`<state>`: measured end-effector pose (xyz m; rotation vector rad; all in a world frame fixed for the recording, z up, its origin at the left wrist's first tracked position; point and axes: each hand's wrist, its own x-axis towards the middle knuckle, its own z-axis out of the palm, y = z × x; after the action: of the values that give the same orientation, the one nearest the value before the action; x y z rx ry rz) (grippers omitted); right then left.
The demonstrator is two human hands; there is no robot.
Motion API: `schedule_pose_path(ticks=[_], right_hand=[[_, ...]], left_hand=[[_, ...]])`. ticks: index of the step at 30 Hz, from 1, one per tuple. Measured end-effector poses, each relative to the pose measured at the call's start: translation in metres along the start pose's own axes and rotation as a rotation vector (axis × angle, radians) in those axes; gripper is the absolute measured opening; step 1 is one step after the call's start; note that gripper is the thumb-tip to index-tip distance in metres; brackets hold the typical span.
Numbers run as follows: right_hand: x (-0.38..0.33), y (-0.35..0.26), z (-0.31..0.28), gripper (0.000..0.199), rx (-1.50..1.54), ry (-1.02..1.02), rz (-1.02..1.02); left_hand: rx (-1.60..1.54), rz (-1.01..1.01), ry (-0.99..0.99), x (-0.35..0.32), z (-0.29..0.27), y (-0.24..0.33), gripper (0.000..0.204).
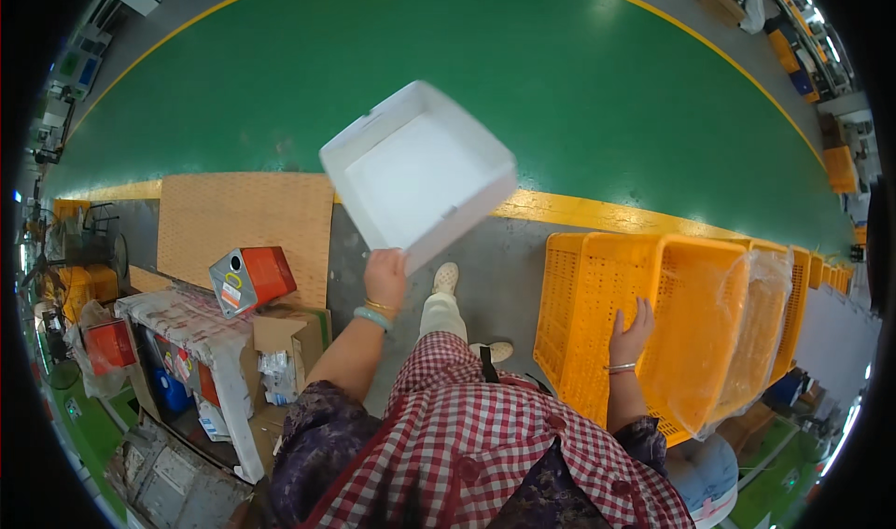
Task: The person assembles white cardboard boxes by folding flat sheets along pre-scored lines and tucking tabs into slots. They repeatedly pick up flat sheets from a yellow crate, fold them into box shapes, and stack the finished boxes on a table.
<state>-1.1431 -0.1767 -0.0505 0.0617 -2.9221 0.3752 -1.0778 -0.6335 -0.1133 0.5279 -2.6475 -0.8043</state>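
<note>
My left hand (385, 278) grips the near corner of a white square tray (425, 170), holding it out ahead of me above the floor. The tray's inside faces up toward me and nothing shows in it; its far edges are slightly blurred. My right hand (631, 333) is at the side of a yellow plastic crate (597, 296), fingers stretched out and apart. It looks to rest at the crate's edge, though firm contact is hard to tell. Clear plastic film (761, 314) hangs over the crates standing behind it.
To the left, a metal can (257, 279) with orange sides lies tilted on a worn bench (177, 310). An open cardboard box (291, 333) stands beside it. A brown board (245, 221) lies beyond. Ahead, the green floor (579, 81) has yellow border lines (597, 210).
</note>
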Motion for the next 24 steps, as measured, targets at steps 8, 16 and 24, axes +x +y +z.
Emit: schedule_pose_path(ticks=[8, 16, 24], right_hand=[[-0.006, -0.002, 0.018, 0.044, -0.229, -0.09, 0.109], [-0.002, 0.003, 0.005, 0.037, -0.066, 0.036, 0.391], [-0.005, 0.175, -0.043, 0.051, 0.006, 0.499, 1.023]], left_hand=[[0.383, -0.468, -0.235, 0.038, 0.064, -0.185, 0.024], [0.298, -0.292, -0.939, 0.075, 0.136, -0.191, 0.042], [-0.066, -0.276, -0.919, 0.112, 0.195, -0.088, 0.031]])
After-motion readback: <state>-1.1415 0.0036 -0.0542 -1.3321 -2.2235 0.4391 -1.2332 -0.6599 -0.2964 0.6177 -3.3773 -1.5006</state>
